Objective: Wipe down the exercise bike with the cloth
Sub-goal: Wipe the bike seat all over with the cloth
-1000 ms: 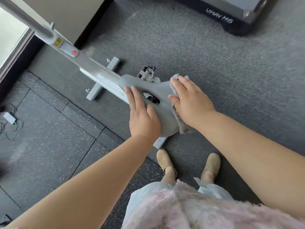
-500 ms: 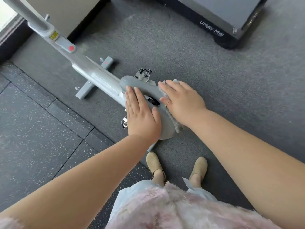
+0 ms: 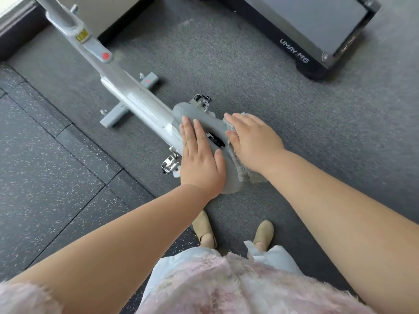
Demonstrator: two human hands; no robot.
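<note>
Treadmill (image 3: 317,30) lettering "UMAY M6" beyond bike (image 3: 136,98).

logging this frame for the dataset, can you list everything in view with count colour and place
exercise bike: one, light grey frame, running from upper left to centre
saddle: one, grey, centre, under both hands
cloth: one, grey and fluffy, on the saddle's right side under the right hand
pedals: two, metal, one on each side of the frame by the saddle
treadmill: one, black, upper right
floor mat: dark speckled tiles, left
carpet: grey, centre and right
shoes: two, tan, bottom centre
left hand: flat on the saddle
right hand: flat on the cloth
</note>
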